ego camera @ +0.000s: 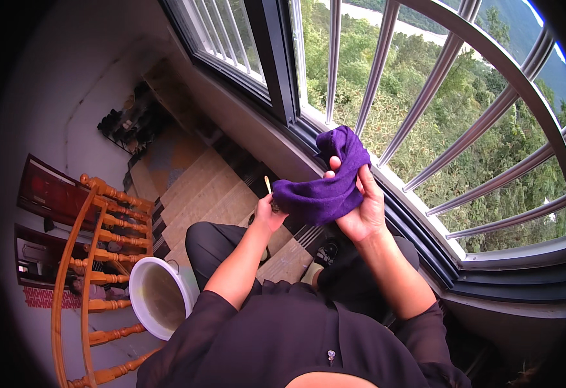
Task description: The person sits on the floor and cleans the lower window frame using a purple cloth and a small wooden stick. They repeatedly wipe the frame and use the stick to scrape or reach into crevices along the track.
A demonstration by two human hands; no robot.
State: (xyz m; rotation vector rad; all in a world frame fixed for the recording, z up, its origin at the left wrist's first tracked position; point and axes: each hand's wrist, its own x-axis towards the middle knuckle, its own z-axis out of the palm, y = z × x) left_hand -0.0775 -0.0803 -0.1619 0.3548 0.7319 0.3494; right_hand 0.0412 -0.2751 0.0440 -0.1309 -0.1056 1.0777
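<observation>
A damp-looking purple cloth is bunched and folded between my two hands, in front of the window sill. My left hand pinches its left end. A thin, pale yellow stick-like piece pokes up from the same fingers; its lower part is hidden. Under the cloth's right side lies my right hand, with the thumb along the outer edge and fingertips showing through the fold. The cloth hides most of the right fingers.
A white bucket of murky water stands at my left, beside an orange wooden balustrade. Tiled stairs descend ahead towards piled shoes. Curved metal window bars and a dark window frame border my right.
</observation>
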